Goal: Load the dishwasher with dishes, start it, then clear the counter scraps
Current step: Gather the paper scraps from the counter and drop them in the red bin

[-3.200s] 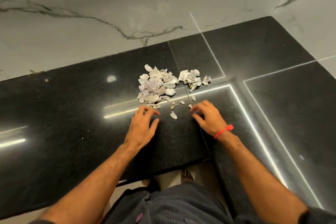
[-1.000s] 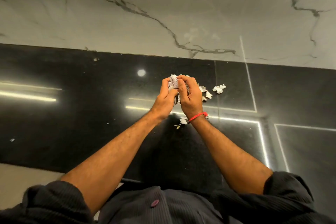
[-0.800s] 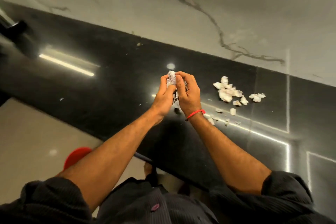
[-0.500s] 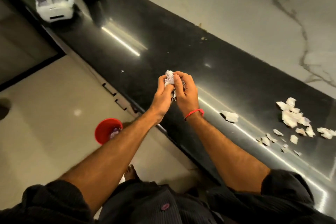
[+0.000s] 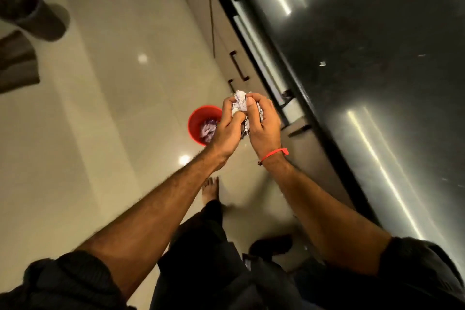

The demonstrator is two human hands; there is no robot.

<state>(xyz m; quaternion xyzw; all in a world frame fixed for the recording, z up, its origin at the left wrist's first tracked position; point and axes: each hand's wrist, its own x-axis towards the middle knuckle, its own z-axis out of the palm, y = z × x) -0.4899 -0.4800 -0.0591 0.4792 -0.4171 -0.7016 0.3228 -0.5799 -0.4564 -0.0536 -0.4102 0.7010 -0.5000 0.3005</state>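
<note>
Dim, warm light, soft frame.
Strip-light glare streaks the glossy bench [image 5: 377, 45]; spots glint off the floor [image 5: 100, 108]; edges smear and bend.

This is a home kitchen. A long counter [image 5: 364, 63] of polished black stone runs along the right side and reflects the strip lights from the ceiling. Under it there are beige cabinet fronts [image 5: 226, 40] with dark bar handles [image 5: 237, 65], as in a fitted kitchen. The floor [image 5: 105, 113] has large glossy cream tiles. A small red bin [image 5: 195, 124] stands on the floor near the cabinets, with pale purple scraps [image 5: 208, 129] inside. The person stands barefoot [image 5: 210, 190] on the tiles, which suggests a private house.
</note>
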